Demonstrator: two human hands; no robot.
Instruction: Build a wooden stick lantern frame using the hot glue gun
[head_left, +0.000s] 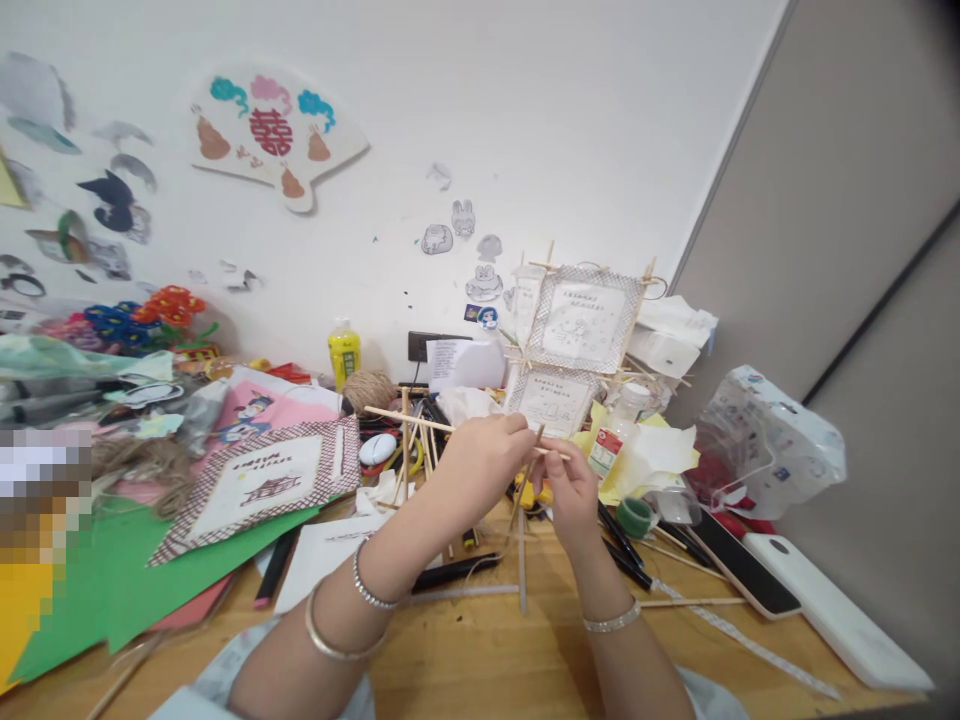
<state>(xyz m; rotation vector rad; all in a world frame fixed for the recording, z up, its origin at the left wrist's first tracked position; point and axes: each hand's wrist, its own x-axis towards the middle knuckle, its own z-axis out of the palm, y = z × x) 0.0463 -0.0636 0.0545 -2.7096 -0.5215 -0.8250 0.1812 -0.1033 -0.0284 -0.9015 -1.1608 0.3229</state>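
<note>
My left hand (484, 455) is raised over the wooden table (480, 650), its fingers pinched on a frame of thin wooden sticks (409, 425) whose long stick runs from upper left to right. My right hand (571, 485) meets it at the right end of that stick, fingers pinched on the stick joint, where a short slanted stick (529, 470) crosses. Both wrists wear bracelets. More loose sticks lie on the table under the hands.
A patterned paper panel (262, 480) lies on green paper (127, 570) at left. A twine ball (367, 390) and yellow glue bottle (344, 352) stand behind. A finished paper lantern (581, 345) sits at the back right. Black pens (454, 572), a phone (739, 565) and a plastic bag (772, 440) lie at right.
</note>
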